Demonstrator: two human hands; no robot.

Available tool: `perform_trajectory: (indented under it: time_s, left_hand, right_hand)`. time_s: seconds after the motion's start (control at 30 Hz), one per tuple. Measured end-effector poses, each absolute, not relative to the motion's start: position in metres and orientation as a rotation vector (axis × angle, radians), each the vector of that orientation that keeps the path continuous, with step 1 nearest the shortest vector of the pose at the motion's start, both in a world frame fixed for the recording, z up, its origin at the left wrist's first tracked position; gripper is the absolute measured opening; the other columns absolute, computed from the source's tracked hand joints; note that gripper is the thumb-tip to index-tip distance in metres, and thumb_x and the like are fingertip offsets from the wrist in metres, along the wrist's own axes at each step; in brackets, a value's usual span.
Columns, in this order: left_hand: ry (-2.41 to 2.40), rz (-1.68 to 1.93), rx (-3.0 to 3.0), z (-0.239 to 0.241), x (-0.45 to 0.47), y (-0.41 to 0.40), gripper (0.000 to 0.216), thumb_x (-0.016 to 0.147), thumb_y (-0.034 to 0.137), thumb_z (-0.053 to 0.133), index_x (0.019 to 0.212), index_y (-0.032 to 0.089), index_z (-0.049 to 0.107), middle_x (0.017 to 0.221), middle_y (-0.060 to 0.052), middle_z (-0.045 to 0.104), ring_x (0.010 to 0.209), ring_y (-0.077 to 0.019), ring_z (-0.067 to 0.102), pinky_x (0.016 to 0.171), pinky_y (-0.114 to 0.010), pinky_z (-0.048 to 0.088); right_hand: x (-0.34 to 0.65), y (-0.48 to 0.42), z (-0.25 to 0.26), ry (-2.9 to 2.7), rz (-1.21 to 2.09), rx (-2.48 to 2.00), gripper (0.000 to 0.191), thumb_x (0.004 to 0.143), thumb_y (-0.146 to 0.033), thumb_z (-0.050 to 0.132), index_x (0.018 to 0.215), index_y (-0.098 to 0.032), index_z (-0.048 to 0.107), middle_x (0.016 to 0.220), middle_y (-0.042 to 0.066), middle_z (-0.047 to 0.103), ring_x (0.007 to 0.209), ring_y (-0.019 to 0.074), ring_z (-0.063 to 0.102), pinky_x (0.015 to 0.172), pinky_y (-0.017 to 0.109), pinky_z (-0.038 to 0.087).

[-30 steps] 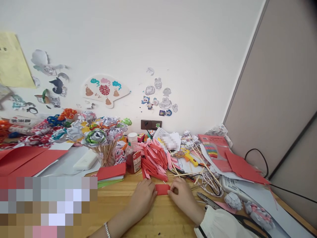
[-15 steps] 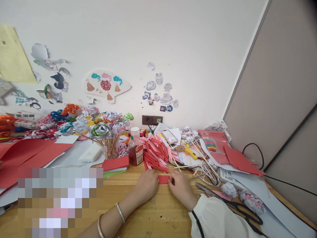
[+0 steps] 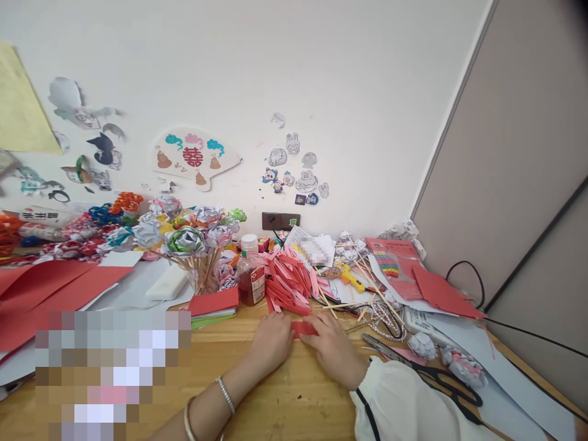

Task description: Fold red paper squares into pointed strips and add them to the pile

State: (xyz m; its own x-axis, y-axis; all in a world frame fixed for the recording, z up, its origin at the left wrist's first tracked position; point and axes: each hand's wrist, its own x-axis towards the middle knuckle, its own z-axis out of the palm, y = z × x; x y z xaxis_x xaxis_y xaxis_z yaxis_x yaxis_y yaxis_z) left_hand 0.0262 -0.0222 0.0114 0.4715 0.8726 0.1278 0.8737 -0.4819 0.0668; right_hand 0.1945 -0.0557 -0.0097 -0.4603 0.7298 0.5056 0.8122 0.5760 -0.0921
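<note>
A small folded piece of red paper [image 3: 301, 329] lies on the wooden table between my hands. My left hand [image 3: 272, 338] is closed at the paper's left end, its fingertips partly hidden. On the right end rests my right hand [image 3: 329, 344], fingers stretched out and apart, with the thumb across the paper. Just beyond my hands is a heap of folded red and pink paper strips [image 3: 287, 280]. To the left of that heap stands a bottle of dark red liquid [image 3: 252, 285].
Paper flowers on sticks [image 3: 186, 242] fill a cup at the back left, near a stack of red paper [image 3: 214, 301]. Large scissors [image 3: 432, 372], a bead string [image 3: 383, 320] and a yellow glue gun [image 3: 351, 278] lie to the right. A blurred patch covers the lower left.
My right hand has opened from a curled grip and moved slightly left, its fingers now spread over the red paper. My left hand stays at the paper's left end.
</note>
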Motion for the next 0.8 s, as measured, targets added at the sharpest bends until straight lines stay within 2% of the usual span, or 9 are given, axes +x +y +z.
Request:
perform_trajectory:
  time_s: [0.1,0.2,0.4,0.5,0.63,0.73,0.8]
  left_hand:
    - [-1.643,-0.22,-2.678,0.013,0.027,-0.024,0.022,0.085,0.02,0.045,0.093,0.01,0.062,0.098,-0.016,0.065,0.096,-0.0291,0.058,0.08,-0.04,0.043]
    - [-1.694,-0.23,-2.672,0.014,0.025,-0.024,0.021,0.085,0.024,0.046,0.09,0.011,0.062,0.095,-0.015,0.065,0.093,-0.0286,0.059,0.078,-0.039,0.042]
    - [-1.776,-0.304,-2.703,0.014,0.012,-0.02,0.013,0.082,0.027,0.052,0.084,0.017,0.06,0.091,-0.009,0.066,0.089,-0.0247,0.059,0.074,-0.033,0.041]
    - [-1.818,-0.398,-2.741,0.01,0.002,-0.016,0.014,0.078,0.028,0.057,0.088,0.018,0.059,0.092,-0.007,0.065,0.091,-0.0245,0.058,0.074,-0.032,0.041]
    - [-1.587,-0.52,-2.871,0.01,-0.006,-0.013,0.024,0.077,0.019,0.056,0.101,0.02,0.06,0.108,-0.007,0.06,0.101,-0.0229,0.052,0.084,-0.032,0.04]
    - [-1.333,-0.511,-2.995,0.018,-0.005,-0.02,0.021,0.08,0.015,0.051,0.095,0.023,0.064,0.103,-0.006,0.06,0.098,-0.0211,0.052,0.085,-0.032,0.039]
    - [-1.276,-0.507,-3.037,0.025,-0.002,-0.03,0.014,0.078,0.018,0.056,0.087,0.022,0.066,0.098,-0.005,0.06,0.096,-0.0214,0.052,0.084,-0.032,0.04]
  right_hand:
    - [0.208,-0.059,-0.008,-2.272,-0.249,-1.214,0.018,0.086,-0.017,0.054,0.087,-0.024,0.07,0.115,0.003,0.06,0.103,0.023,0.048,0.086,0.04,0.04]
    - [0.222,-0.066,-0.005,-2.256,-0.243,-1.213,0.02,0.086,-0.016,0.052,0.09,-0.025,0.07,0.115,0.003,0.06,0.103,0.0218,0.048,0.088,0.039,0.039]
    - [0.229,-0.071,-0.003,-2.323,-0.217,-1.226,0.022,0.085,-0.013,0.05,0.092,-0.023,0.069,0.106,0.004,0.062,0.096,0.0201,0.049,0.083,0.036,0.04]
    - [0.229,-0.069,-0.005,-2.341,-0.187,-1.252,0.021,0.083,-0.012,0.052,0.091,-0.023,0.068,0.1,0.005,0.061,0.092,0.0195,0.049,0.08,0.034,0.04]
    - [0.232,-0.066,-0.008,-2.367,-0.144,-1.28,0.026,0.079,-0.008,0.054,0.095,-0.024,0.067,0.096,0.005,0.058,0.091,0.0195,0.047,0.08,0.033,0.039]
    - [0.232,-0.064,-0.008,-2.348,-0.11,-1.338,0.03,0.079,-0.007,0.053,0.099,-0.026,0.066,0.094,0.004,0.057,0.091,0.0195,0.047,0.081,0.033,0.038]
    - [0.232,-0.063,-0.006,-2.317,-0.097,-1.394,0.029,0.082,-0.01,0.051,0.102,-0.026,0.065,0.095,0.005,0.057,0.093,0.0201,0.047,0.082,0.034,0.038]
